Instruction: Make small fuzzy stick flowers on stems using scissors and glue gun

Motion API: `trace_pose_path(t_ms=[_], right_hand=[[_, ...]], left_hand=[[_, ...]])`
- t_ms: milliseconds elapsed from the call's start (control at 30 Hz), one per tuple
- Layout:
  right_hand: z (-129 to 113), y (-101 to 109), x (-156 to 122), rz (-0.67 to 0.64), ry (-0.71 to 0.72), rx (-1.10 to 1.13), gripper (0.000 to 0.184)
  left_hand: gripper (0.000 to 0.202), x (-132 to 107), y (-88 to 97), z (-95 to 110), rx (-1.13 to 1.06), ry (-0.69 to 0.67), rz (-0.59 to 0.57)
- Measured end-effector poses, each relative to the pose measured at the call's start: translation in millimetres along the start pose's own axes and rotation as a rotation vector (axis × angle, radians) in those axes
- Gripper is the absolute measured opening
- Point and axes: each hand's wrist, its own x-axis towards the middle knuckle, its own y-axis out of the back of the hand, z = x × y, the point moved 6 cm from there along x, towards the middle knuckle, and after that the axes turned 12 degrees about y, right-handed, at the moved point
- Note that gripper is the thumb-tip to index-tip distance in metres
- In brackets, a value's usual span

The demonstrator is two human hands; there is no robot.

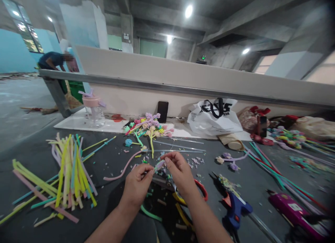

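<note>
My left hand (138,183) and my right hand (179,173) meet over the middle of the dark table, fingertips pinched together. Between them is a small pale purple and green piece of chenille stem (159,165), partly covered by the fingers. Beneath my hands lie scissors with red and yellow handles (201,190), half hidden by my right wrist. Small fuzzy clippings (195,162) are scattered around. Just beyond my hands sit a pink curved chenille stem (125,166) and a pile of colourful chenille flowers (150,126).
Loose chenille stems (74,169) are heaped at left. A blue glue gun (237,210) and a purple tool (293,210) lie at right. Along the back stand a clear cup (94,112), a phone (162,111) and a white bag (214,119). Another person (53,61) bends over far left.
</note>
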Motion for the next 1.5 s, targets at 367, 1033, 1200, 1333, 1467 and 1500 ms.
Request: trace_pose_path(t_ms=[367,1033,1200,1333,1467,1500], right_hand=[[2.8,-8.0,-0.9,-0.075,-0.074,0.002,0.015],[7.5,-8.1,-2.0,-0.029,-0.081,-0.101,0.011],[5.1,-7.5,-1.8,-0.037,-0.055,-0.136,0.011],[1.9,-9.2,-2.6,-0.062,-0.024,-0.161,0.012],[-2.1,-11.4,-3.1,-0.078,0.002,-0.193,0.013],[-3.0,-11.7,-3.1,-0.077,0.003,-0.195,0.013]], left_hand=[[0.011,-3.6,-0.1,5.5,0.023,-0.078,-0.021],[0.013,-4.5,-0.8,9.2,0.078,-0.093,-0.019],[0.013,-4.0,-4.2,6.6,0.056,-0.014,-0.062],[0.019,-6.3,-5.5,11.7,0.085,-0.004,-0.078],[0.018,-7.4,-5.1,16.5,0.143,-0.018,-0.063],[0.017,-7.3,-5.0,17.3,0.145,-0.025,-0.063]])
